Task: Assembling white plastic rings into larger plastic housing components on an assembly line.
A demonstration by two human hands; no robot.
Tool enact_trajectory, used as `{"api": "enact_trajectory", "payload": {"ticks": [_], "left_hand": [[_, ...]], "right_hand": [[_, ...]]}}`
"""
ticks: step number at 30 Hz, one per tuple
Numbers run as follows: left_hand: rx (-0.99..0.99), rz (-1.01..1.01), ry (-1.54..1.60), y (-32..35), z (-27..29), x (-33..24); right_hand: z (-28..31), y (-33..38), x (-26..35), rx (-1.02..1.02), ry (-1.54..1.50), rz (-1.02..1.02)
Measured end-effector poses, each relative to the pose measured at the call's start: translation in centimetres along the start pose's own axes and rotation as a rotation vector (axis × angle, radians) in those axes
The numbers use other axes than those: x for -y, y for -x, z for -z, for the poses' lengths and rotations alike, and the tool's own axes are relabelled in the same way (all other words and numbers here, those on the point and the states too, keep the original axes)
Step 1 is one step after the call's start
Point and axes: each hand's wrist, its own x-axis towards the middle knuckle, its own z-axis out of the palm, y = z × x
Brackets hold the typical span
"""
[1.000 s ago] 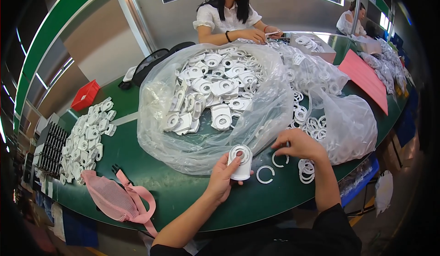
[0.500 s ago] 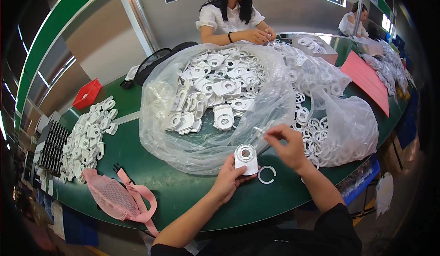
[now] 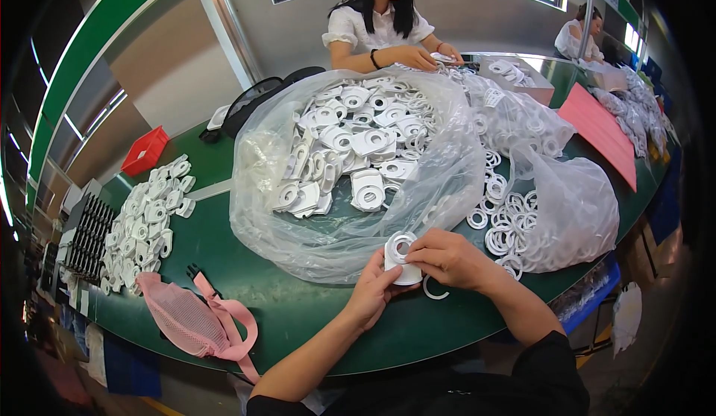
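My left hand (image 3: 373, 291) grips a white plastic part with a round collar (image 3: 399, 256) from below, just above the green table (image 3: 298, 319). My right hand (image 3: 447, 258) meets it from the right, its fingers pinched on the part's rim; whether a white ring sits under them is hidden. One loose white ring (image 3: 434, 292) lies on the table right under my hands. Directly behind them stands a big clear plastic bag (image 3: 298, 222) full of the same white parts (image 3: 358, 147).
A second clear bag (image 3: 574, 207) holding white rings (image 3: 503, 215) lies to the right. A heap of white parts (image 3: 145, 218) and a black tray (image 3: 89, 233) occupy the left. A pink mesh pouch (image 3: 190, 319) rests near the front edge. A person in white (image 3: 377, 28) works across the table.
My right hand came back from the ring pile on the right to the white part in my left hand and now rests against it. The part has risen slightly.
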Motion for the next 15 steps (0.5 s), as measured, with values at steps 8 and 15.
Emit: {"api": "enact_trajectory", "payload": {"ticks": [8,15], "left_hand": [[-0.039,-0.04,-0.082,-0.06,-0.08,0.26],[-0.075,-0.144,-0.213,-0.11,0.06,0.17]], "right_hand": [[0.62,-0.22,0.58,0.097,0.072,0.076],[-0.05,-0.01,0.46,-0.014,-0.145,0.008]]}}
